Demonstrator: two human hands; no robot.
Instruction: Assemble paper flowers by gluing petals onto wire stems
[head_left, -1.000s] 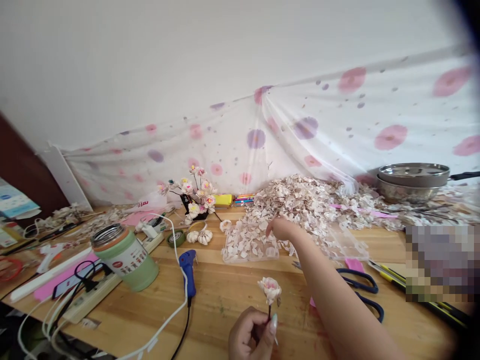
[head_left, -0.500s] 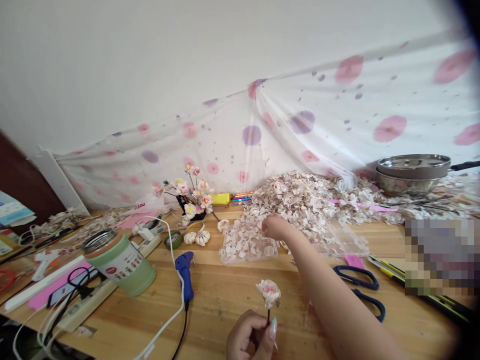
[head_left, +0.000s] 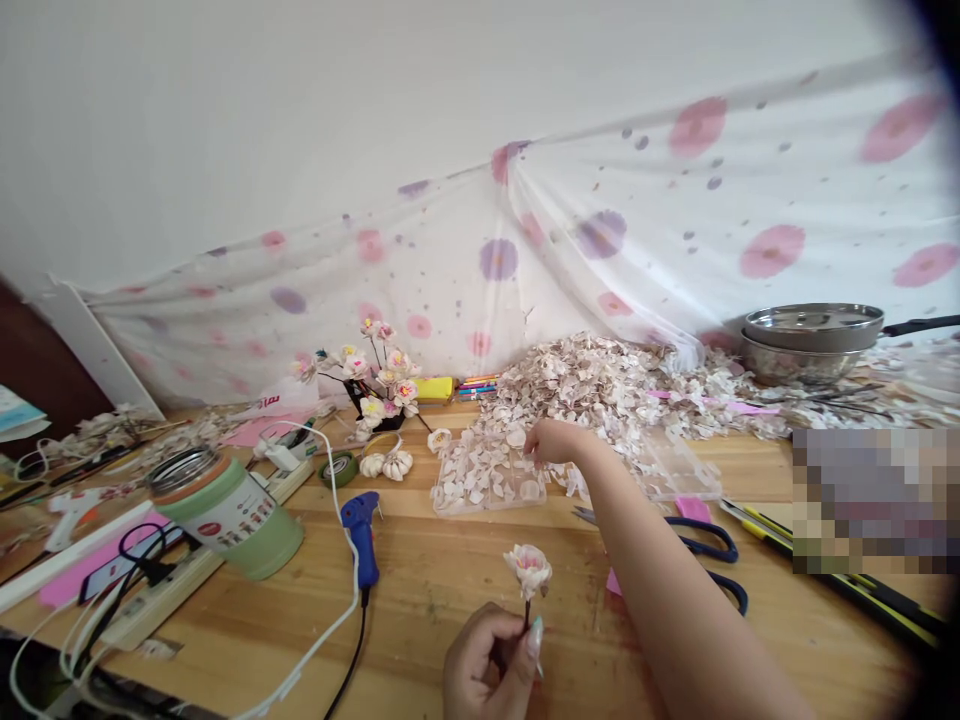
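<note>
Low in the front, my left hand (head_left: 495, 662) pinches the dark stem of an artificial flower (head_left: 529, 570), which stands upright with white petals and a pink centre. My right hand (head_left: 553, 442) reaches forward over a clear divided plastic box (head_left: 487, 507) that holds loose whitish petals (head_left: 480, 470). Its fingers are curled down and drawn together among the petals at the box's right part. Whatever lies between those fingertips is hidden. Behind the box rises a large heap of similar petals (head_left: 592, 375).
Navy-handled scissors (head_left: 705, 540) lie beneath my right forearm, near a yellow-black cutter (head_left: 757, 520). A blue glue gun (head_left: 364, 540), a green jar (head_left: 232, 515) and a power strip (head_left: 165, 600) with cords occupy the left. Finished flowers (head_left: 382, 385) and metal pans (head_left: 814, 340) stand behind.
My right hand stays over the petal box, its fingers now showing more and pointing downward. My left hand still holds the flower. The whole view has shifted slightly.
</note>
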